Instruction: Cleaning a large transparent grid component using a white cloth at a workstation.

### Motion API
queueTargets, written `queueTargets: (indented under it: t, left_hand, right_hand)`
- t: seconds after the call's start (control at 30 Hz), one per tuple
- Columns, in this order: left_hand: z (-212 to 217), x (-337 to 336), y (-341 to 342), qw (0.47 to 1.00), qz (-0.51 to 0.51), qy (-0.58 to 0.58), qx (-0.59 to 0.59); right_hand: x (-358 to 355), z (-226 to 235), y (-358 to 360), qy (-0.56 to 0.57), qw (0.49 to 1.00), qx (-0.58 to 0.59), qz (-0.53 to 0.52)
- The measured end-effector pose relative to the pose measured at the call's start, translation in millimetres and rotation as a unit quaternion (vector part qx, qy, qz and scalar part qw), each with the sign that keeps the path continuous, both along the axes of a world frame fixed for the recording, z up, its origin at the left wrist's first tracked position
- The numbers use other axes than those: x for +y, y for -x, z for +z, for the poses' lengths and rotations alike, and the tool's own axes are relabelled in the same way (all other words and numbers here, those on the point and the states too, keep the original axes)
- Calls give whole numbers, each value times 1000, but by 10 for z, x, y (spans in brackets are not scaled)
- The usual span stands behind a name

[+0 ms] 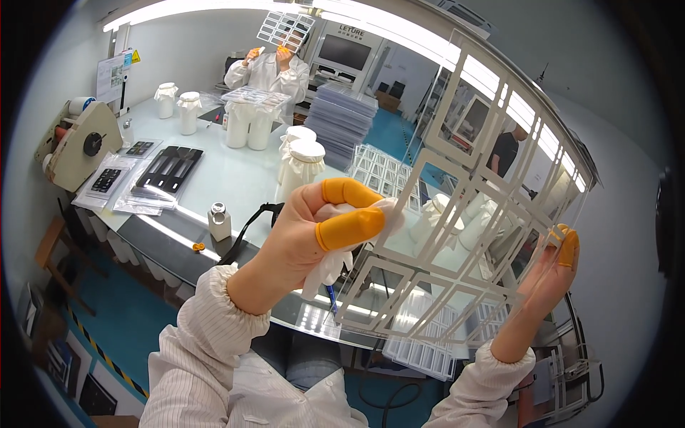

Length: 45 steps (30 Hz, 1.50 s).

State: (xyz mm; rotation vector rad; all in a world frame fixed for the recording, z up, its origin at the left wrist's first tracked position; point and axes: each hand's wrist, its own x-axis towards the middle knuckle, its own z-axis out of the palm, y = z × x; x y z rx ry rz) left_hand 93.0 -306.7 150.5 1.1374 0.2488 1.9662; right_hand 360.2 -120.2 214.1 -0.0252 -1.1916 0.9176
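Cloth-wrapped left hand (314,232) on clear sheet (457,214)

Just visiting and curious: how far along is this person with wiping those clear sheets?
In hand: the left hand presses a white wipe to a clear sheet of white frames, which the right hand steadies by its edge. Possibly done or waiting: similar sheets lie on the table beneath and behind; which are wiped cannot be told.
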Motion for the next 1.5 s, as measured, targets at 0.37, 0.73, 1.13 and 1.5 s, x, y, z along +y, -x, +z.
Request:
queueTargets:
  t: [0.37, 0.73, 1.13, 1.5]
  left_hand:
    - [-301, -120, 53, 994, 29, 102, 40]
    - [-541, -30, 158, 990, 25, 140, 23]
    - [-694, 108, 332, 993, 4, 117, -19]
    - [-707, 143, 328, 988, 73, 137, 19]
  right_hand:
    - [-243, -217, 54, -91, 995, -23, -23]
    - [-426, -327, 43, -98, 994, -29, -27]
    - [-654, -370, 173, -104, 994, -45, -11]
    - [-741, -354, 178, -102, 993, -56, -30]
